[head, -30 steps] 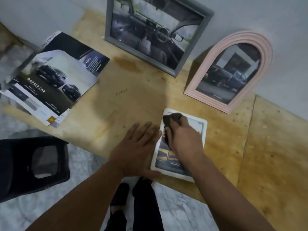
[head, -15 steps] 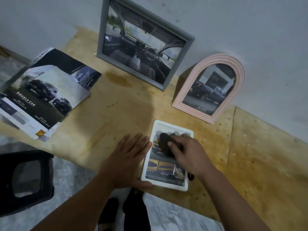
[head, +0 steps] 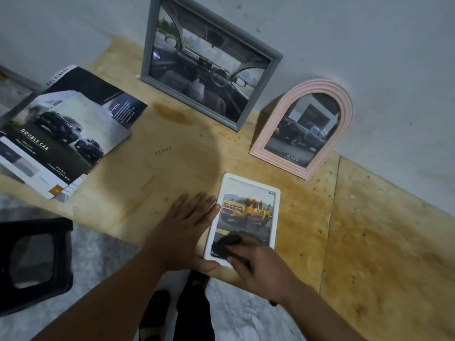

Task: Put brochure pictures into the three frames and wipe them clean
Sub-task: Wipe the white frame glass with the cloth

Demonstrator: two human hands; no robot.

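My left hand (head: 183,232) lies flat, fingers straight, bracing the white frame (head: 277,210) beside it. My right hand (head: 261,267) pinches a dark cloth (head: 225,244) on the frame's near end, hiding that corner; fingers blurred. Grey frame (head: 263,94) cut off above; pink frame (head: 344,114) beyond my right.

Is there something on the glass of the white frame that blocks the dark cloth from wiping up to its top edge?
Nothing visible does. The cloth, held by the right hand, sits at the near end of the white frame; the left hand only touches its left edge.
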